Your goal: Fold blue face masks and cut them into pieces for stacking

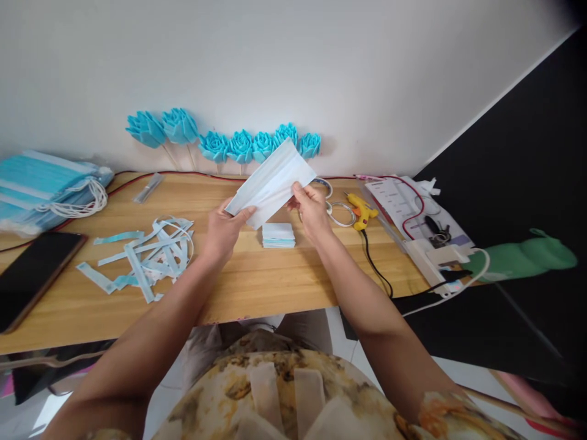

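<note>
Two hands hold a pleated mask sheet [271,183] above the wooden table [275,287].
Cut strips [147,253] lie at the left; the left hand [224,231] pinches the sheet's left corner, thumb on top; the sheet tilts up over a small folded stack [278,235]; the right hand [312,209] clamps its right edge; a glue gun [362,211] lies further right; light, soft and limp by its look, it seems best held by opposite edges.
</note>
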A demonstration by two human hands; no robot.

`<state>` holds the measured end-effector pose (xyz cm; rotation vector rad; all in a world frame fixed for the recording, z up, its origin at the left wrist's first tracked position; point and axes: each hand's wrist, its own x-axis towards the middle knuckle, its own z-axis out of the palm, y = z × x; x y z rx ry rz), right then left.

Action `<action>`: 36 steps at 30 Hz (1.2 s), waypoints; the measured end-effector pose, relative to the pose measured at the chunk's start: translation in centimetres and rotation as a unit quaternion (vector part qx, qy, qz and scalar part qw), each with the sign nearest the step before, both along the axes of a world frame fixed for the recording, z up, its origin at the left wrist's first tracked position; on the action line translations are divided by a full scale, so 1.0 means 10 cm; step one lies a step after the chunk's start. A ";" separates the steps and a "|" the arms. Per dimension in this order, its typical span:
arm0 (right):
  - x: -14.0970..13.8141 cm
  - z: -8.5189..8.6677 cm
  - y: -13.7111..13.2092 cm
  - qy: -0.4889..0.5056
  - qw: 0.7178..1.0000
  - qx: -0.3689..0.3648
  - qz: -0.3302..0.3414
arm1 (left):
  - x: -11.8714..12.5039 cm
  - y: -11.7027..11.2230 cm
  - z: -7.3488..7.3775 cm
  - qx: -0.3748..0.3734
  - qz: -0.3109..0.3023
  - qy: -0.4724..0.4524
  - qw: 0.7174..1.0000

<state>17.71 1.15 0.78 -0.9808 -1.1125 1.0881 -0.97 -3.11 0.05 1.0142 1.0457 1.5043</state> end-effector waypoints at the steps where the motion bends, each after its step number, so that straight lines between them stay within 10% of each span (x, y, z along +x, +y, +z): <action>1: 0.00 0.00 0.00 0.009 1.000 0.001 0.003 | 0.00 0.00 -0.01 0.004 -0.001 0.005 1.000; 13: 0.05 0.07 0.00 0.016 0.999 0.009 0.035 | -0.22 0.06 0.26 -0.035 -0.224 -0.097 0.969; 23: 0.07 0.14 -0.15 -0.036 0.987 -0.011 0.156 | -0.37 0.04 0.25 -0.035 -0.182 -0.078 0.980; 36: 0.02 0.10 -0.22 -0.170 0.964 -0.002 0.205 | -0.20 0.03 0.06 -0.100 -0.296 -0.027 0.950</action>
